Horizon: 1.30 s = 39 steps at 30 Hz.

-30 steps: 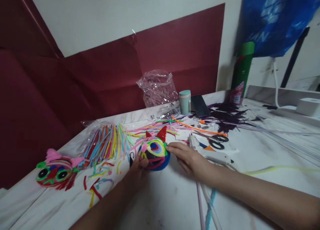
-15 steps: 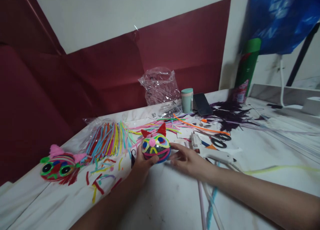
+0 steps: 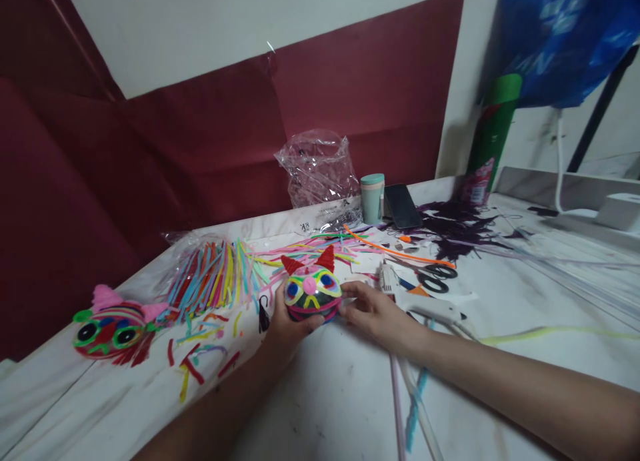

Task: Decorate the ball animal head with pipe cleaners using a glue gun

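1. Holds decorated ball (image 3: 313,298) in left hand (image 3: 287,326), near middle of table (image 3: 340,394), thumb low in front, apparently leaving its face unobstructed.
2. Sets right hand (image 3: 374,315), half-curled, at opposite side; cannot tell whether gripping.
3. Has glue gun (image 3: 431,307) nearby, presumably for easy reach.

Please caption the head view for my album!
Left hand holds a red-eared toy, right hand at its side; a pink-eared toy nearby.
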Motion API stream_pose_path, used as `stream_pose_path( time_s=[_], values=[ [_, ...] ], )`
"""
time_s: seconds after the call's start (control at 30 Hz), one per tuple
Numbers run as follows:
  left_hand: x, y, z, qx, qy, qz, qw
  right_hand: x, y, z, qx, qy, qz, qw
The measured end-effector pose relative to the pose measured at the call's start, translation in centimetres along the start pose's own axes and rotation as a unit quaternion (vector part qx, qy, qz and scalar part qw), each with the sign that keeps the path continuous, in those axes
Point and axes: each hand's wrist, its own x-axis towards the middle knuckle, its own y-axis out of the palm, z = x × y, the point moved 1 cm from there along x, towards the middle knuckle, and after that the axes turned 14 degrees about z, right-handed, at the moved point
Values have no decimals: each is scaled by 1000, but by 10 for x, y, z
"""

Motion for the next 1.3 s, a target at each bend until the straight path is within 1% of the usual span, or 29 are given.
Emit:
stream_pose_path(
  time_s=[0.07,0.17,0.27,0.37,0.47,0.6,0.7,0.77,0.93,1.07,1.17,1.3],
  values=[
    [-1,1,2,22,4,1,1000,1,-1,-3,7,7,-25,1000],
    [-3,2,5,84,10,-6,996,3,-2,-9,-1,19,-58,998],
    [-5,2,8,130,11,-13,991,3,-2,-9,-35,13,-51,998],
    [-5,1,8,107,16,-13,994,0,-2,-7,-47,21,-29,998],
    [-6,1,7,88,18,-2,996,-2,-3,-6,-66,27,-26,997],
    [-6,0,5,101,11,19,995,-2,-3,-10,-84,19,-29,996],
    [-5,-1,4,119,12,6,993,-1,-3,-13,-80,1,-20,997],
    [-4,-1,5,124,12,7,992,-1,-3,-14,-92,-4,-21,996],
    [-2,1,4,100,-15,31,994,-6,-2,-2,-167,5,-27,985],
    [-5,4,2,116,-5,30,993,-11,0,11,-226,25,-41,973],
    [-7,5,3,114,1,28,993,-12,1,13,-240,31,-39,969],
    [-6,2,4,94,1,39,995,-11,-1,10,-232,1,-39,972]
  ],
)
